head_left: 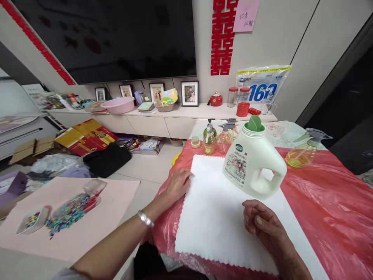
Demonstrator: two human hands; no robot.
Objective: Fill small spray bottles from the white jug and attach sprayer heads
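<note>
A pale green jug (250, 163) of liquid detergent stands uncapped on a white scalloped-edge sheet (210, 217), and a green scoop-like piece (254, 123) sits in its mouth. My left hand (179, 183) lies flat with its fingers over the sheet's left edge and the red plastic cover (167, 217); it holds nothing. Just in front of the jug, my right hand (264, 223) hovers over the sheet, fingers loosely curled, nothing in it. Behind the sheet are a round pale cap (195, 142), a pump bottle (209, 143) and a pinkish spray bottle (224, 140).
To the right stands a spray bottle (301, 155) with yellowish liquid. A low cabinet (154, 123) along the wall bears photo frames, a pink basin (118, 105) and jars. At lower left, colourful beads (70, 214) lie on a pink sheet (116, 202).
</note>
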